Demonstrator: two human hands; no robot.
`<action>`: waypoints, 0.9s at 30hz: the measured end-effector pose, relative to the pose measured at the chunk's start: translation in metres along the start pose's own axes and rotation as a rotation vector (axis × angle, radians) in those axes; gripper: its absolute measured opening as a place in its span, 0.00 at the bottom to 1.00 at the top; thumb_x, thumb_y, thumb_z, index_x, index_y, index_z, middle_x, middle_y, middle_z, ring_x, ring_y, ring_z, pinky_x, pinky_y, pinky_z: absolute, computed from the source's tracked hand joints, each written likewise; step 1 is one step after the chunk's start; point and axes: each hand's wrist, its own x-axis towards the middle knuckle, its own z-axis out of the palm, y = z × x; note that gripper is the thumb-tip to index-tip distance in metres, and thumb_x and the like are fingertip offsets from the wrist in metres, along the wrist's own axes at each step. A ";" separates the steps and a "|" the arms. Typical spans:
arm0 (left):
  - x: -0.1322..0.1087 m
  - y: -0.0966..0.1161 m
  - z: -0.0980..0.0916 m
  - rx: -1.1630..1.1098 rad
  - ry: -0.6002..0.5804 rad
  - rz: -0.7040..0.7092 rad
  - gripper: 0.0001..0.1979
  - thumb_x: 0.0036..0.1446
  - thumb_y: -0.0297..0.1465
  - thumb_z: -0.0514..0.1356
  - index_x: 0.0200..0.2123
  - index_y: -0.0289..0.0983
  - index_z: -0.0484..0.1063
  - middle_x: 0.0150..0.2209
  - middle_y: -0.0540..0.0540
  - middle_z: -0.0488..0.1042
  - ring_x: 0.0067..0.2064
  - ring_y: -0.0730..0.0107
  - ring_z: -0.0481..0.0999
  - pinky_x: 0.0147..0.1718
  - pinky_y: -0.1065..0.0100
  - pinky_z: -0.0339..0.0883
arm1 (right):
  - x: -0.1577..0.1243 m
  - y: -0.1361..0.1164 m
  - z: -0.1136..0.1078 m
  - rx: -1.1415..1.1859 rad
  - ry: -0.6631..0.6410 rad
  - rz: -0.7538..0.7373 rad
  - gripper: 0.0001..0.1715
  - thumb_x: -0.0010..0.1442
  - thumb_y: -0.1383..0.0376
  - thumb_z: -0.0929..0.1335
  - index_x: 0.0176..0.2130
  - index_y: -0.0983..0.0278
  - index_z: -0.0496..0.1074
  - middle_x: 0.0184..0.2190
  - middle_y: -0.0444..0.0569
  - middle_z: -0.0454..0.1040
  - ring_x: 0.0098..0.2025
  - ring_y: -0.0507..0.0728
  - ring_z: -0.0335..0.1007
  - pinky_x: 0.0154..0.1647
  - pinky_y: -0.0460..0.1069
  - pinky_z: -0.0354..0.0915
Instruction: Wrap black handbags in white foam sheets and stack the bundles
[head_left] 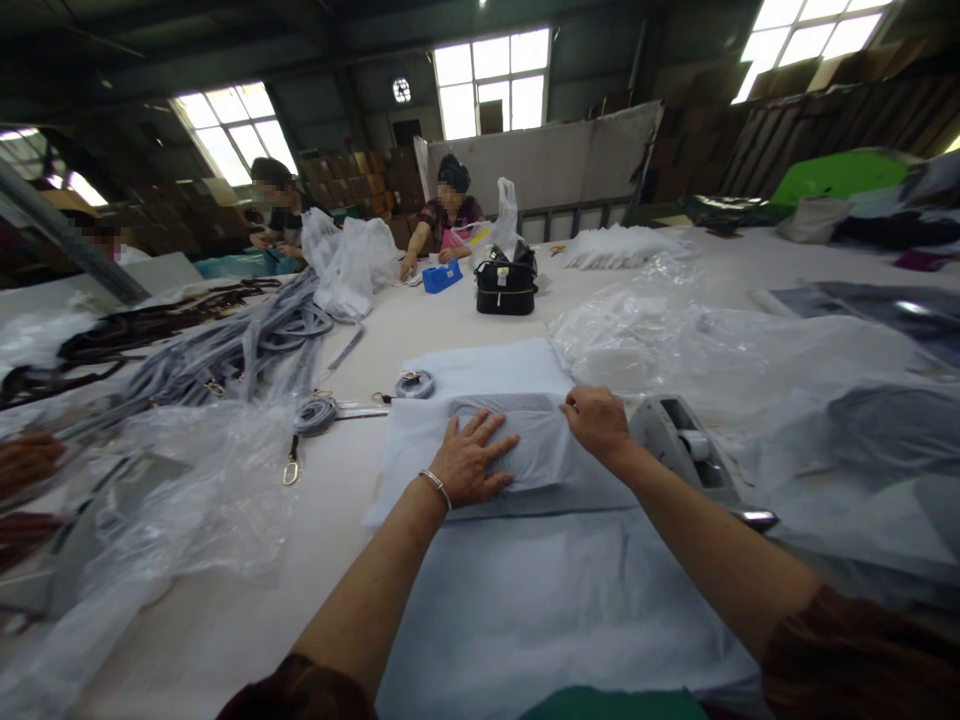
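Note:
White tissue paper [540, 455] lies folded over a flat greyish thing, whose dark shape shows through; I cannot tell its kind. My left hand [472, 462] rests on top of it with fingers spread. At the upper right of the wrapped shape, my right hand [596, 418] has its fingers pinched on the paper's edge. More white paper [555, 600] is spread below, towards my body. Just beyond the paper lies a coiled grey strap [415, 384], with another coiled strap [316, 414] and its gold clasp to the left.
A tape dispenser [686, 450] stands right of my right hand. Clear plastic bags [652, 320] cover the right side. A heap of grey straps [247, 340] lies left. Farther off are a black bag [506, 285], a blue tape dispenser [441, 276] and co-workers at the table.

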 end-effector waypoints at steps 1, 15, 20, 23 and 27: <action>0.000 0.000 0.000 -0.007 0.001 -0.002 0.33 0.61 0.51 0.57 0.67 0.51 0.58 0.72 0.43 0.50 0.71 0.43 0.49 0.63 0.32 0.46 | 0.000 0.001 -0.002 -0.040 0.032 -0.004 0.08 0.63 0.62 0.69 0.37 0.64 0.75 0.38 0.56 0.77 0.45 0.63 0.69 0.45 0.53 0.57; 0.001 -0.002 0.006 -0.062 0.026 -0.014 0.33 0.60 0.49 0.59 0.66 0.51 0.60 0.72 0.43 0.51 0.71 0.41 0.49 0.64 0.32 0.44 | 0.010 0.023 -0.036 -0.169 -0.118 0.151 0.17 0.69 0.57 0.64 0.49 0.67 0.71 0.38 0.59 0.77 0.40 0.65 0.76 0.38 0.52 0.63; -0.001 -0.001 0.004 -0.066 0.021 -0.017 0.33 0.60 0.50 0.59 0.67 0.51 0.59 0.72 0.43 0.50 0.71 0.41 0.49 0.63 0.31 0.44 | 0.001 0.002 -0.049 -0.073 0.070 -0.015 0.19 0.68 0.60 0.64 0.51 0.70 0.72 0.48 0.65 0.73 0.50 0.68 0.71 0.50 0.57 0.64; -0.001 -0.001 0.003 -0.069 0.028 -0.022 0.33 0.60 0.50 0.60 0.66 0.52 0.60 0.72 0.43 0.51 0.71 0.42 0.49 0.63 0.31 0.44 | -0.017 -0.037 -0.043 0.207 0.079 -0.321 0.22 0.71 0.59 0.59 0.53 0.67 0.73 0.53 0.61 0.73 0.56 0.65 0.66 0.60 0.57 0.60; -0.001 0.001 0.005 -0.090 0.037 -0.030 0.32 0.60 0.48 0.59 0.66 0.50 0.61 0.71 0.42 0.53 0.72 0.43 0.48 0.64 0.32 0.44 | -0.045 -0.080 -0.004 0.331 -0.104 -0.515 0.29 0.72 0.56 0.55 0.65 0.65 0.65 0.65 0.57 0.64 0.66 0.63 0.57 0.68 0.60 0.52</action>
